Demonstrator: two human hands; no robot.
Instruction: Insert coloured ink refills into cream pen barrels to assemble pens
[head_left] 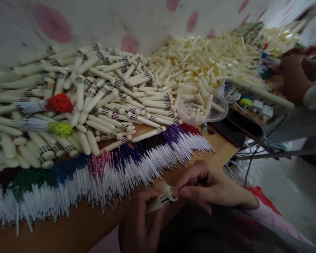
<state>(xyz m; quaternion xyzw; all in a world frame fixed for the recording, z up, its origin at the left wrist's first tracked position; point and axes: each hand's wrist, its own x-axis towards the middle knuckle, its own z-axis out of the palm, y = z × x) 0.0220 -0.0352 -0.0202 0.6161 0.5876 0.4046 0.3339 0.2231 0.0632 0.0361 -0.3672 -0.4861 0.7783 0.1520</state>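
Observation:
My left hand (139,221) is wrapped round a cream pen barrel (162,199) with striped bands near its open end. It holds the barrel just off the table's front edge. My right hand (210,186) pinches at that open end, fingers pressed together; what they hold is too small to make out. Just beyond both hands lies a long row of thin white refills (116,174) with coloured tips, sorted by colour.
A big heap of cream pen barrels (100,95) covers the wooden table (76,225). Shorter cream parts (210,59) pile up behind, some in a clear bowl (201,107). A black phone (237,128) and cables lie at the right. Another person's arm (297,77) shows far right.

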